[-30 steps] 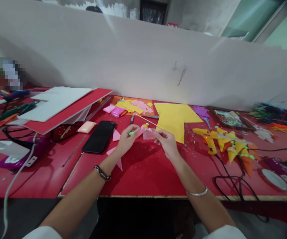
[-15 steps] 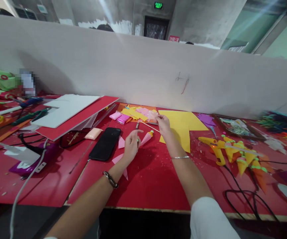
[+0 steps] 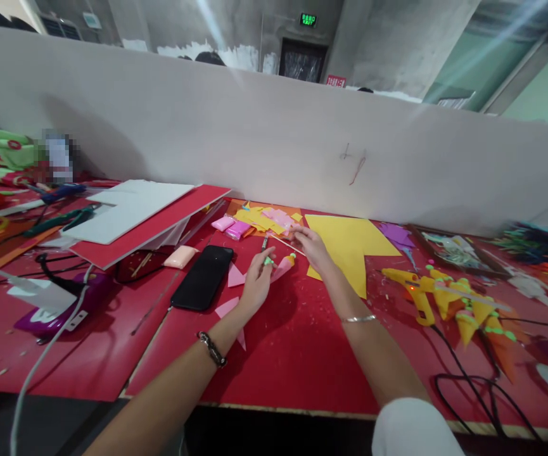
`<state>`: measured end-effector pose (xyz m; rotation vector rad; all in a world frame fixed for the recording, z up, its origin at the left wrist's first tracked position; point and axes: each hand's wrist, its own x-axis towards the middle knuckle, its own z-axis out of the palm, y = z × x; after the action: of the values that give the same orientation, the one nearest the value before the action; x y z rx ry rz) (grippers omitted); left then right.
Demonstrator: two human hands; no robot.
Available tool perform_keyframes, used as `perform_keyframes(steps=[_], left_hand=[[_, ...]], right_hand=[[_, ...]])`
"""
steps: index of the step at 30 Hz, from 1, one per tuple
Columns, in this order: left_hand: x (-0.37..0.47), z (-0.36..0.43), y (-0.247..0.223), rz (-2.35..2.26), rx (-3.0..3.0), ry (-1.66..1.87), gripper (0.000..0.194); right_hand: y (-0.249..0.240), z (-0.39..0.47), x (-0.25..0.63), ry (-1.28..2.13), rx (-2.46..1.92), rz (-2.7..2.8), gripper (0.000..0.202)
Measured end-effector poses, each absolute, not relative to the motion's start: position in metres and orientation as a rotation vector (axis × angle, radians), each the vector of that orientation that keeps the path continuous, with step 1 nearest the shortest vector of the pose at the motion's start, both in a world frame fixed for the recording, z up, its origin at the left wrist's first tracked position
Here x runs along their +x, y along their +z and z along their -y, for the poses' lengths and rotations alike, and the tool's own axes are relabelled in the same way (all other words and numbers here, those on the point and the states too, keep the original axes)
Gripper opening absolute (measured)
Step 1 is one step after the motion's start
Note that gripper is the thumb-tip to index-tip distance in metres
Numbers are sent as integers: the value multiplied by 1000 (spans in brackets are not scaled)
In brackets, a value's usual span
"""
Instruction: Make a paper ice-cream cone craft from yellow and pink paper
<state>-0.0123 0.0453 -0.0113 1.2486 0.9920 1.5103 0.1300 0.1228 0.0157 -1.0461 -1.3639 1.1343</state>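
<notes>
My left hand (image 3: 257, 282) is closed around something small and green (image 3: 268, 261) that shows at its fingertips. Just right of those fingers lies a pink cone (image 3: 283, 267) with a yellow and green tip. My right hand (image 3: 310, 246) is over the edge of the yellow sheet (image 3: 340, 244), its fingers bent together near a thin stick (image 3: 287, 243); whether they hold anything is too small to tell. Pink paper pieces (image 3: 236, 276) lie beside my left hand, right of a black phone (image 3: 202, 277).
White and red boards (image 3: 135, 209) lie at the left, above a purple power strip (image 3: 76, 310) with a cable. On the right are a yellow glue gun (image 3: 414, 291), yellow cones (image 3: 468, 316) and black cords. A white partition (image 3: 274, 139) stands behind.
The fingers of my left hand have drawn in, and the green piece shows more clearly at their tips. My right hand has moved slightly down and right, away from the pink scraps.
</notes>
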Motion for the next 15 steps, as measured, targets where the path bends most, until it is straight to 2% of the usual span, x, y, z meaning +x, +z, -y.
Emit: perform_keyframes(steps=[4,5,8,11,15], left_hand=[[-12,-44,-10,-913,1296,1425,38],[-12,-43,-9,-893,1303,1391,40],[-13,-38,-7,-860,1358,1292,35],[-11,-34,-8,-843,1441,1186,26],[-7,-27,-9,-838,1478,1126,28]], right_hand=[[32,-71,127,1105,-976,1639,21],[33,-61,127,1003,-954,1786,23],[28,-38,127,814,-925,1971,30],[18,-27,130,778,-918,1949,32],[9,-20,130,698,-984,1859,23]])
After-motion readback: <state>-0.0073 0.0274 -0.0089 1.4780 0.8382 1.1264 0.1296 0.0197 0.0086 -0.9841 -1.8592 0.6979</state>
